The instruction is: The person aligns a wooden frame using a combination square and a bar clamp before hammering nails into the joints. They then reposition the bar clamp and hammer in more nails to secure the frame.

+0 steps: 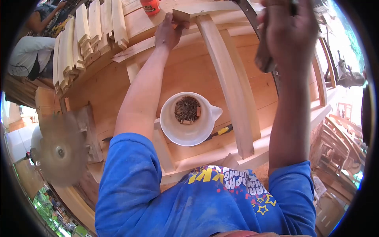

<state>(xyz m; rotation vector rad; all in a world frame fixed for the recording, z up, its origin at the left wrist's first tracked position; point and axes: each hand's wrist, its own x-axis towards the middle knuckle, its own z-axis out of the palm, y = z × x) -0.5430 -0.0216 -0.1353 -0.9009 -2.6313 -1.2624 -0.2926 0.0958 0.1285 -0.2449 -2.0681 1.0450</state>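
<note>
My left hand [170, 32] is closed on a small flat wooden piece [181, 17] at the far rail of a wooden frame [225, 79]. Raised at the upper right, my right hand [292, 31] is wrapped round a dark tool, probably a hammer; its head [264, 57] shows below the fingers, blurred. A white pitcher [169, 125] with nails [187, 110] in it stands inside the frame. Beside the pitcher's spout lies a yellow and black tool [223, 131], partly hidden by the pitcher.
Stacked wooden slats [94, 23] lie at the upper left, near a red container [150, 6]. A round fan [61, 151] is at the left. Another person [31, 55] sits at the upper left. More wooden parts [335, 138] are piled at the right.
</note>
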